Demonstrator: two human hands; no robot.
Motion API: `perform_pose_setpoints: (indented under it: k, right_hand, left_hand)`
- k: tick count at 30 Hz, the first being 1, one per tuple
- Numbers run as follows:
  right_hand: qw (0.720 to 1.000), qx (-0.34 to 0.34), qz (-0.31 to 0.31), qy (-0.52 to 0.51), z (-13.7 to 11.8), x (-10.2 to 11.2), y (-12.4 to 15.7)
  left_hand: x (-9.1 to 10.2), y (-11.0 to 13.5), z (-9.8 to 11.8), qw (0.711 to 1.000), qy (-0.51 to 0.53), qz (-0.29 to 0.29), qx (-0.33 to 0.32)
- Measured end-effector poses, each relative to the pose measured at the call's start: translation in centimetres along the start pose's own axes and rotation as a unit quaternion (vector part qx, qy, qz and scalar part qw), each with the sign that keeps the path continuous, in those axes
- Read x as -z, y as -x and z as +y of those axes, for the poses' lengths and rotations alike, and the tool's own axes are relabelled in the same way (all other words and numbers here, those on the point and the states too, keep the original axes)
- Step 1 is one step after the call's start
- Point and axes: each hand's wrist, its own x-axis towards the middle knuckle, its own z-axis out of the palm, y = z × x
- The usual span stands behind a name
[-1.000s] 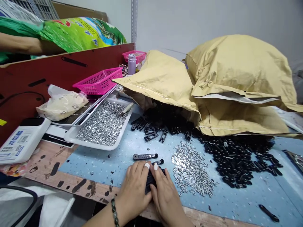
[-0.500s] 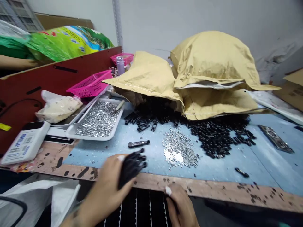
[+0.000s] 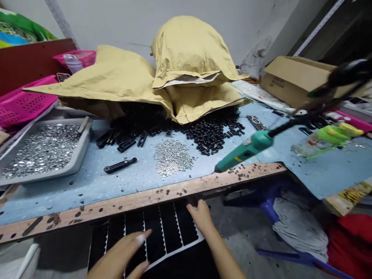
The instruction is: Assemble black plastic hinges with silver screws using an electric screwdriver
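Observation:
Below the table's wooden edge (image 3: pixel 87 212) a white sheet of black scalloped strips (image 3: pixel 165 228) lies on my lap. My left hand (image 3: pixel 122 255) hovers over its near end, fingers stretched out and empty. At the sheet's far right edge my right hand (image 3: pixel 200 216) pinches it, thumb on top. On the blue table top lie a single black lever part (image 3: pixel 119 165), a small pile of silver screws (image 3: pixel 173 157) and a heap of black parts (image 3: pixel 212 131) spilling from under yellow sacks (image 3: pixel 188 58).
A grey tray of silver washers (image 3: pixel 43 149) and a pink basket (image 3: pixel 20 104) stand at the left. A green-handled tool (image 3: pixel 247 149) lies across the table's corner. A cardboard box (image 3: pixel 296 77) sits at the back right. A blue stool (image 3: pixel 270 211) stands under the table.
The view has swung right and down. My left hand no longer holds the bundle of black parts and has opened over the sheet. Both hands are below the table edge.

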Motion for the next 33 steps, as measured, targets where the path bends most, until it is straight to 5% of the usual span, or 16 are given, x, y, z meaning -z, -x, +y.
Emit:
perform_pose_setpoints:
  k: [3, 6, 11, 16, 22, 27, 30, 33]
  right_hand:
    - [1.0, -0.006, -0.022, -0.009, 0.2, -0.2, -1.2]
    - [1.0, -0.02, -0.013, -0.006, 0.7, 0.2, -1.1]
    - [0.998, -0.048, 0.041, 0.014, 1.3, 0.9, 0.4]
    - [0.995, -0.06, 0.074, 0.044, 0.4, 1.1, 0.8]
    - [0.997, 0.009, 0.069, 0.04, 0.9, 1.5, 0.5]
    - [0.989, 0.026, 0.144, 0.03, 1.4, 3.2, 2.1]
    - [0.974, 0.166, 0.15, 0.034, -0.5, 4.4, 4.0]
    - [0.946, 0.31, 0.082, 0.04, -3.8, 5.7, 5.2]
  left_hand:
    - [-4.4, -6.3, 3.2, 0.994, -0.016, -0.099, -0.045]
    - [-8.5, -11.0, 5.2, 0.987, -0.106, -0.121, -0.012]
    - [-11.7, -11.7, 5.1, 0.984, -0.122, -0.128, -0.013]
    - [-11.7, -10.8, 4.6, 0.988, -0.096, -0.116, -0.024]
    - [-11.8, -12.3, 5.4, 0.992, -0.064, -0.106, 0.017]
    - [-10.7, -12.5, 5.8, 0.992, 0.014, -0.106, 0.062]
    - [-9.0, -11.6, 6.7, 0.981, 0.137, -0.117, 0.068]
    - [-6.7, -10.6, 7.5, 0.935, 0.329, -0.081, 0.1]
